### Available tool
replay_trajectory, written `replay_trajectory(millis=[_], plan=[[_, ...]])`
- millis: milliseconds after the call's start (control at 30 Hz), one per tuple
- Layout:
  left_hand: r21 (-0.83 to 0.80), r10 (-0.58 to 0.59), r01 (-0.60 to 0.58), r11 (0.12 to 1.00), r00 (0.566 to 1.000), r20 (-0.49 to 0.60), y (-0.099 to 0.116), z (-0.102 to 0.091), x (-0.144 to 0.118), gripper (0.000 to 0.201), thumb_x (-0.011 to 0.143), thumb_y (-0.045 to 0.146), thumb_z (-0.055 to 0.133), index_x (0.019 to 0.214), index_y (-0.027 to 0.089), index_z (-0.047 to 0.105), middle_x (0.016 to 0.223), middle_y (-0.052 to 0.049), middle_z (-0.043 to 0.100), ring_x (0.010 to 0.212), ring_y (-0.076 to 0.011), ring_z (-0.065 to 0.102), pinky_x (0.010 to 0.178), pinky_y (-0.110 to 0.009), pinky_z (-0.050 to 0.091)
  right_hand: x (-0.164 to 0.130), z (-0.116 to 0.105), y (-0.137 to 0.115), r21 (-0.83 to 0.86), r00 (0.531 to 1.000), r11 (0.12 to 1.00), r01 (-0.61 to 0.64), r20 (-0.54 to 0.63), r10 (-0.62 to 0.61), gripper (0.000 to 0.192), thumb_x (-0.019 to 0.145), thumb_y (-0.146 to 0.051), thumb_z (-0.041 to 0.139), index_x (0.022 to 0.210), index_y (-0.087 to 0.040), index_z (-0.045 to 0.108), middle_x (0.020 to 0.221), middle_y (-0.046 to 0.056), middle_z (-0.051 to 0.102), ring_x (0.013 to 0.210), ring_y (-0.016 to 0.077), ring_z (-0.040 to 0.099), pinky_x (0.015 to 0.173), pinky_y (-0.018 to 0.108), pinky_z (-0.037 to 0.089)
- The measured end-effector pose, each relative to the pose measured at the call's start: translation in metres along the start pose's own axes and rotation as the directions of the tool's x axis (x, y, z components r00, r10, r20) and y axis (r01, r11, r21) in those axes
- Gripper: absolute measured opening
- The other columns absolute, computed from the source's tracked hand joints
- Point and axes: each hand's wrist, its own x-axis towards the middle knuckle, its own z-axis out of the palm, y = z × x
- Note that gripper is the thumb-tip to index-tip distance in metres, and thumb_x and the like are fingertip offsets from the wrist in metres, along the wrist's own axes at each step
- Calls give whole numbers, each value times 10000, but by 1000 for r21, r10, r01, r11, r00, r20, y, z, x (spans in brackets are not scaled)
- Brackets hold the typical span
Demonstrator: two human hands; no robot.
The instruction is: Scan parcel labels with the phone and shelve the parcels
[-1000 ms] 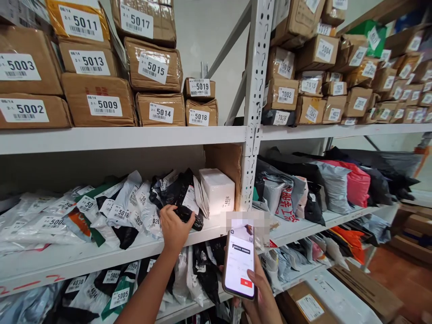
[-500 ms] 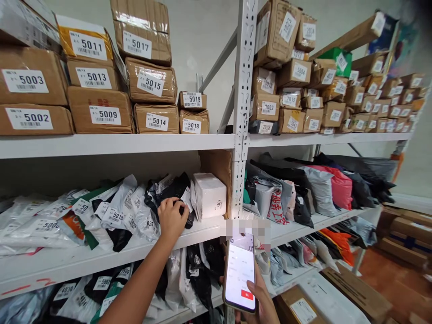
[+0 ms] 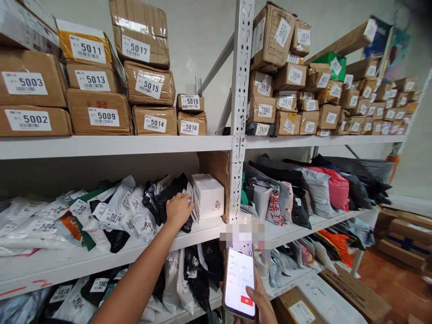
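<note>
Left hand [image 3: 178,209]: fingers curled into black poly mailer [image 3: 165,194], mid shelf [image 3: 101,256], just beside white box [image 3: 208,196]; grip closed on it, partly hidden.
Right hand [image 3: 261,303]: clasps phone [image 3: 239,282], screen up, long axis upright, top toward rack.
Risk: neighbouring bags, e.g. mailer 026 [image 3: 143,220], prob. drag off shelf edge w/ pull.
Mailer axis: leans, upper end toward back-left.

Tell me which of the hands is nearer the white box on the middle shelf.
Left. The left hand rests on the parcels just beside the white box; the right hand is well below it, holding a phone.
</note>
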Motion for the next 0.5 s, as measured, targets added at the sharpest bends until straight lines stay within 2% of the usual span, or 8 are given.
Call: replay_trajectory(millis=[67, 133, 200, 233, 300, 400, 500], plan=[[1, 10, -10, 1000, 999, -31, -2, 2, 3, 246, 835, 275, 505, 915, 186, 721, 1027, -159, 637, 943, -328, 586, 771, -461, 451, 1, -1, 2, 11, 1000, 1000, 22, -3, -22, 1098, 580, -302, 855, 1485, -229, 239, 987, 139, 766, 659, 319, 730, 496, 374, 569], [-9, 94, -94, 995, 995, -40, -6, 5, 4, 205, 826, 215, 517, 823, 190, 720, 1092, -154, 627, 1045, -320, 554, 887, -477, 433, 3, -2, 4, 19, 999, 999, 42, 6, -42, 1048, 576, -324, 851, 1466, -234, 304, 998, 139, 764, 809, 368, 730, 622, 444, 586], [-36, 216, -216, 976, 976, -8, -9, 7, 5, 221, 796, 123, 518, 716, 214, 704, 985, -99, 667, 1002, -259, 579, 943, -415, 428, 5, -1, 5, 27, 998, 998, 55, 25, -56, 1037, 566, -347, 852, 1455, -227, 332, 1010, 150, 759, 855, 388, 722, 680, 486, 579], [-52, 264, -263, 963, 964, 12, -11, 8, 4, 240, 789, 100, 515, 689, 222, 697, 895, -74, 677, 934, -234, 597, 920, -381, 446, 6, 0, 6, 32, 998, 998, 60, 29, -61, 1042, 557, -351, 855, 1452, -222, 336, 1005, 153, 760, 859, 392, 720, 697, 500, 575], [-72, 313, -310, 948, 949, 29, -12, 10, 2, 249, 805, 117, 505, 703, 229, 702, 785, -50, 670, 828, -218, 602, 838, -353, 478, 9, 3, 7, 32, 998, 998, 54, 28, -55, 1057, 536, -351, 864, 1444, -216, 340, 976, 149, 764, 852, 396, 720, 707, 518, 569], [-70, 322, -321, 945, 947, 1, -13, 10, -5, 247, 835, 168, 483, 788, 228, 717, 862, -68, 673, 862, -241, 580, 838, -377, 472, 14, 15, 12, 33, 999, 999, 18, 34, -19, 1056, 494, -360, 884, 1408, -204, 379, 928, 129, 771, 848, 388, 721, 729, 515, 565], [-59, 316, -318, 946, 948, -32, -13, 10, -15, 232, 833, 173, 488, 851, 230, 712, 924, -86, 660, 887, -260, 556, 825, -391, 462, 20, 38, 17, 12, 993, 1000, -28, 114, 27, 876, 521, -373, 876, 1291, -183, 505, 926, 118, 768, 851, 358, 723, 739, 469, 569]])
